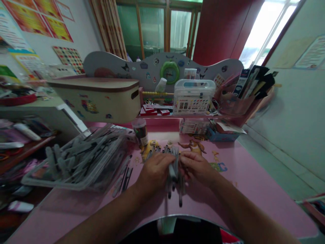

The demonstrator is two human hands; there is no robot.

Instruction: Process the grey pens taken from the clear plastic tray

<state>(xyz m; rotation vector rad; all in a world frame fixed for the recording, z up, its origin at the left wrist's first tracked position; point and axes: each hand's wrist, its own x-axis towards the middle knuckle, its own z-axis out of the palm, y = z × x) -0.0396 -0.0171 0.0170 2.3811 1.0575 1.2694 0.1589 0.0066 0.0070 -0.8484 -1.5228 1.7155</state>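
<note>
A bundle of grey, black-ended pens [174, 171] is gathered over the desk, several tips pointing toward me. My left hand [156, 169] is closed round its left side, thumb across the top. At the right side of the same bundle, my right hand [194, 165] has its fingers pinched at the pens; blur hides exactly how many it grips. More loose pens [125, 179] lie on the desk left of my left hand. Further left, a clear plastic box [83, 184] is heaped with similar pens. Behind my left hand stands a clear round tub [140, 130] with dark contents.
The pink desk [254, 189] carries cartoon prints. Along its back runs a shelf with a lidded cream bin [109, 105], a clear handled case [194, 98] and a green round clock [169, 73]. A blue box [222, 134] and a pink holder [233, 101] stand at right.
</note>
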